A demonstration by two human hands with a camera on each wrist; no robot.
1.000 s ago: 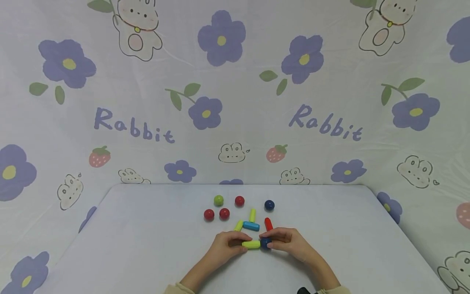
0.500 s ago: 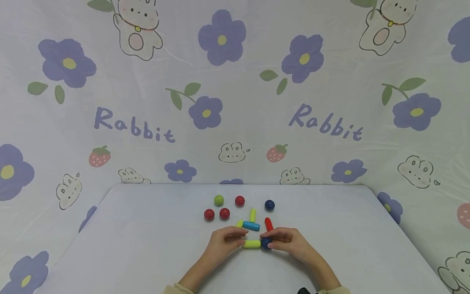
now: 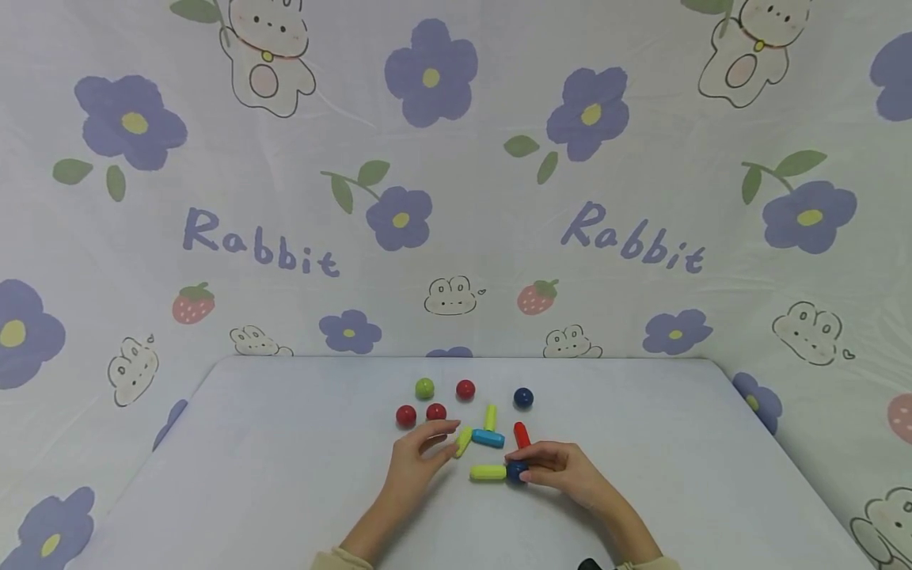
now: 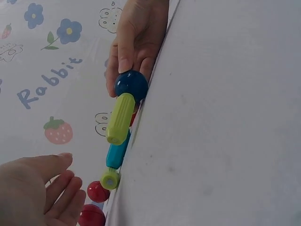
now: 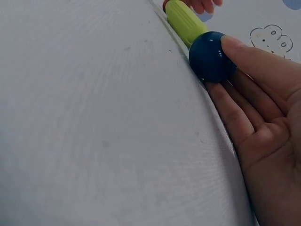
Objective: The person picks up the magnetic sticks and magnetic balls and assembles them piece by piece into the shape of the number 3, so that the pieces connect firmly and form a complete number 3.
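My right hand (image 3: 566,471) pinches a dark blue ball (image 5: 207,56) between thumb and fingers at the table surface. A yellow-green ribbed rod (image 3: 488,473) lies end-on against that ball, pointing left. My left hand (image 3: 415,463) holds nothing, its fingers loosely bent and parted, close to a second yellow-green rod (image 3: 463,442). Whether its thumb touches this rod I cannot tell. Farther back, a light blue rod (image 3: 488,438) lies crosswise at the end of another yellow-green rod (image 3: 491,417). A red rod (image 3: 522,433) lies just beyond my right fingers, its near end hidden.
Behind the rods are several balls: a green ball (image 3: 424,388), red balls (image 3: 465,389), (image 3: 406,416) and a second dark blue ball (image 3: 523,398). A white table (image 3: 285,475) carries everything, with a printed curtain (image 3: 456,158) behind. A black object (image 3: 588,564) shows at the bottom edge.
My left hand has let go of the front yellow-green rod and moved left and slightly away from me, uncovering the second yellow-green rod. My right hand stays on the dark blue ball.
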